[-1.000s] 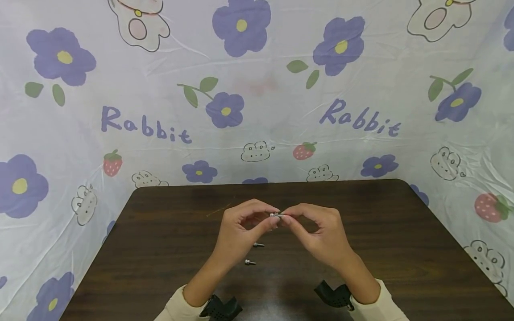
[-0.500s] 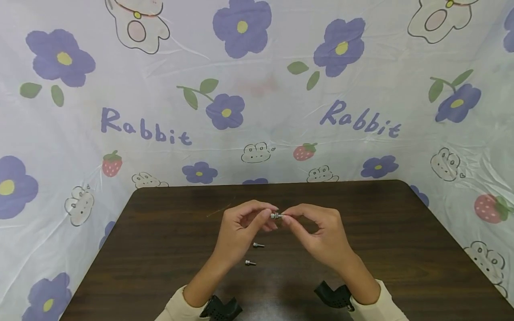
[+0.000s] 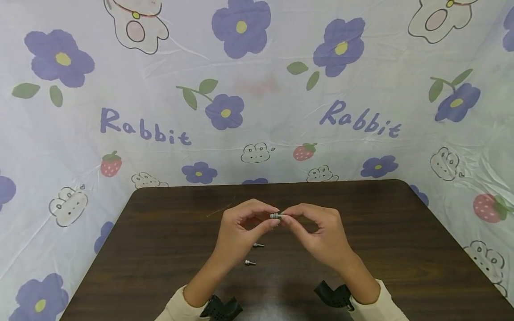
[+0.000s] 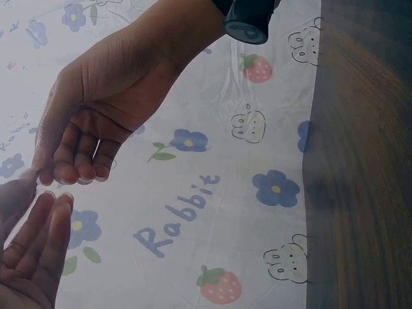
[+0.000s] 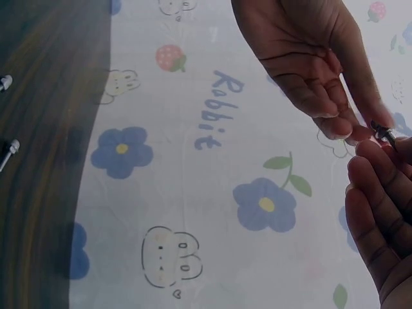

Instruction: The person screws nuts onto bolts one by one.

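Observation:
Between the two hands, a small silver bolt (image 3: 275, 216) lies sideways with its thicker head end to the left. My left hand (image 3: 238, 229) has thumb and index finger at that head end, one above and one below. The bolt's thin shank is pinched between thumb and index finger of my right hand (image 3: 324, 229). In the right wrist view the bolt (image 5: 384, 134) shows between the fingertips. Fingers mostly cover it in the left wrist view. Two similar bolts lie on the table below the left hand: an upper bolt (image 3: 259, 245) and a lower bolt (image 3: 250, 263).
A dark wooden table (image 3: 160, 258) spreads under the hands. Behind and beside it hangs a white cloth (image 3: 273, 116) printed with flowers, rabbits and strawberries. Each wrist wears a black camera mount, one left mount (image 3: 221, 308) and one right mount (image 3: 334, 295).
The left thumb shifted up and back along the bolt half a second ago, uncovering it, then came down below the bolt head. The right hand keeps its pinch in place.

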The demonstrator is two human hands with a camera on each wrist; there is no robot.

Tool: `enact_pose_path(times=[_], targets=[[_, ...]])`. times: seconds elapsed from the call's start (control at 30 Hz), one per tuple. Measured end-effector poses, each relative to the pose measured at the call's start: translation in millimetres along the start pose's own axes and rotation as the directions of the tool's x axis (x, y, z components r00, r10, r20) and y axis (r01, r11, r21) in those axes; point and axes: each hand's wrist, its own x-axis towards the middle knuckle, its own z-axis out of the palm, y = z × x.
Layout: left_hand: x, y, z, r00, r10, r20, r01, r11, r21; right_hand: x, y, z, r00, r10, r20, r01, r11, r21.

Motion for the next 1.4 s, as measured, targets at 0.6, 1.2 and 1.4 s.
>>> enact_pose_path(times=[0.6, 1.2, 1.4], targets=[[-1.8, -2.9, -2.1, 0.999, -0.038, -0.026, 0.037, 0.998, -0.045, -1.0, -2.5, 0.6, 1.0, 0.001, 0.01, -0.001, 1.0, 0.016], [-0.6, -3.8, -2.1, 0.999, 0.044, 0.016, -0.045, 0.999, 0.017, -2.0, -1.3, -0.2, 1.0, -0.01, 0.009, 0.01, 1.0, 0.019], [-1.5, -4.5, -2.2, 1.0, 0.009, 0.017, -0.009, 1.0, 0.011, -1.6, 0.3, 0.6, 0.999, -0.033, 0.004, 0.033, 0.999, 0.024]])
